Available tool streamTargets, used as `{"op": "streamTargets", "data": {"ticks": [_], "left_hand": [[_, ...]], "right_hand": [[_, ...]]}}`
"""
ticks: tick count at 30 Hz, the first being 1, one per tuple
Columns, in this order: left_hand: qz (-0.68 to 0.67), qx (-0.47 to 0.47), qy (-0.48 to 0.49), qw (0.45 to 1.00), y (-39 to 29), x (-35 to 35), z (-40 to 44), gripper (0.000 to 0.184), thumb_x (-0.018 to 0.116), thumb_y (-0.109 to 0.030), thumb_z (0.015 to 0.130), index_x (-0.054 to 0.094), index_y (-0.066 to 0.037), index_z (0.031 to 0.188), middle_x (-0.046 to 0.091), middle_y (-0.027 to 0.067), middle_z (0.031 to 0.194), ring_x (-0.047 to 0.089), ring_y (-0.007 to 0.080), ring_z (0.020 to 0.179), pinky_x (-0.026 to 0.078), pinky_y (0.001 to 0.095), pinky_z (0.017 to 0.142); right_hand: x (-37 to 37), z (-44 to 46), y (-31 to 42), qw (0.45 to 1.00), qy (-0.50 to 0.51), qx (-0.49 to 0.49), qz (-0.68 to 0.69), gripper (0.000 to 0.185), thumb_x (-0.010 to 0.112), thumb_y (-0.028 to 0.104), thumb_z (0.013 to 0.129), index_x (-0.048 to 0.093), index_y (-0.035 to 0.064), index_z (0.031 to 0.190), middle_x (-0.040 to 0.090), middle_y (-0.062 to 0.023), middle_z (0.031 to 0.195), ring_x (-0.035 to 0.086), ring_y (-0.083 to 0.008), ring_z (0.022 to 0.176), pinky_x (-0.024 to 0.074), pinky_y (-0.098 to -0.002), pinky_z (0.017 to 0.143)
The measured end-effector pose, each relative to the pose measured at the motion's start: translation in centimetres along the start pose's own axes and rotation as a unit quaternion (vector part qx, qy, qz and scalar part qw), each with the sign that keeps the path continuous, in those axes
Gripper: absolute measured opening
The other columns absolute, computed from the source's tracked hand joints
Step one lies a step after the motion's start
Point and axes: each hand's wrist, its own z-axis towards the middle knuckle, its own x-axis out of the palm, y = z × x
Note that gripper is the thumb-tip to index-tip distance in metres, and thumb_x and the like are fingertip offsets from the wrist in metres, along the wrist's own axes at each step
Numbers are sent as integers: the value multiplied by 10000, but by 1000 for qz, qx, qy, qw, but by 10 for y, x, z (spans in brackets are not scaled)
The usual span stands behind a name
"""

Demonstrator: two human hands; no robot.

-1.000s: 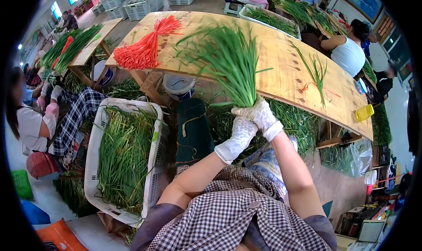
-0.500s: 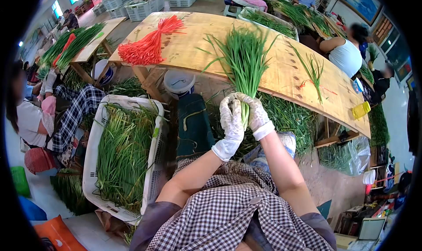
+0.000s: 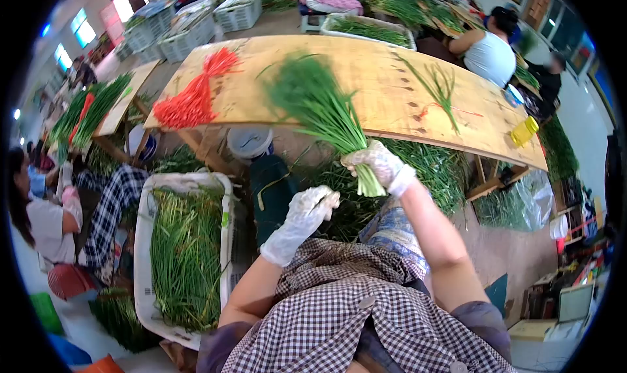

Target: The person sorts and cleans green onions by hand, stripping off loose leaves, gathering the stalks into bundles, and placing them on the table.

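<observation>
Gloved, my right hand (image 3: pixel 379 163) grips a bunch of long green stalks (image 3: pixel 330 115) near its pale cut ends. The leafy tips are blurred and reach over the wooden table (image 3: pixel 274 49). My left hand (image 3: pixel 308 213), also gloved, is apart from the bunch, below and left of it, with its fingers curled together; whatever they may hold is too small to name. On the table lie a bundle of red ties (image 3: pixel 196 95), a few loose stalks (image 3: pixel 439 91) with a red tie, and a yellow container (image 3: pixel 524 132).
A white crate (image 3: pixel 144 255) of green stalks stands at my left. Behind it are a bucket (image 3: pixel 250 142) and a dark green rolled object (image 3: pixel 271 193). Cut greens (image 3: pixel 434 177) lie under the table. Co-workers sit at the left and at the back right.
My left hand has come off the bunch and moved down and left. The bunch now tilts left in my right hand. The whole view has shifted a little.
</observation>
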Motion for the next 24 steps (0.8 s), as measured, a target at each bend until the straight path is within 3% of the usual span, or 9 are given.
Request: {"op": "streamTargets", "data": {"ticks": [5,8,9,11,13,15,17,20,24], "left_hand": [[-80,-43,71,993,0,21,15,139,567,-100,869,628,13,818,615,50,650,574,98,568,469,238,558],[-78,67,-27,994,-28,50,55,85,599,-65,846,637,2,882,623,43,677,574,76,614,475,220,588],[-39,142,-50,988,-28,59,74,106,611,-49,832,638,-10,928,642,47,753,596,86,672,491,222,629],[-36,222,-124,966,-48,77,110,156,628,-35,809,637,-26,964,656,64,852,623,111,746,504,237,684],[36,228,-129,964,-60,90,148,199,643,-35,787,637,-43,986,656,84,934,643,146,801,510,259,732],[138,260,-116,949,-66,106,185,245,633,-100,772,631,-73,1016,640,100,993,617,243,910,485,323,815],[162,292,-111,936,-56,132,223,293,626,-141,768,613,-90,1057,628,103,1020,579,263,979,458,343,864],[261,254,-106,925,-41,169,266,344,613,-224,784,589,-96,1103,585,99,1117,550,279,1016,453,363,868],[400,177,-64,897,-50,195,297,309,575,-261,811,601,-124,1087,579,77,1092,543,265,988,479,371,806]], "right_hand": [[-69,-59,105,988,4,-138,63,282,674,21,717,581,-96,955,634,-163,828,610,-166,637,532,-274,582],[-120,-62,166,965,-73,-247,-53,222,669,122,754,614,-36,901,633,-95,791,574,-127,590,487,-231,523],[-133,-68,190,939,-158,-219,-214,184,682,141,747,631,-12,836,611,-61,678,554,-108,554,460,-225,493],[-159,-62,205,927,-243,-190,-212,171,693,157,738,634,0,773,584,-41,605,535,-94,529,435,-229,481],[-216,-38,191,873,-313,-225,-300,264,723,181,696,618,-21,830,605,-59,658,553,-115,574,456,-260,528],[-270,-13,154,718,-451,-217,-484,371,751,264,662,616,-21,857,617,-97,666,563,-194,576,457,-324,552],[-273,-3,113,665,-510,-89,-538,422,710,297,667,607,-29,914,632,-244,798,625,-372,790,500,-417,698],[-274,20,48,688,-484,120,-527,373,633,256,718,586,-29,954,628,-253,942,616,-354,929,501,-389,803],[-278,29,38,697,-516,117,-485,390,646,204,713,556,-22,1018,629,-239,959,613,-348,941,496,-378,815]]}}
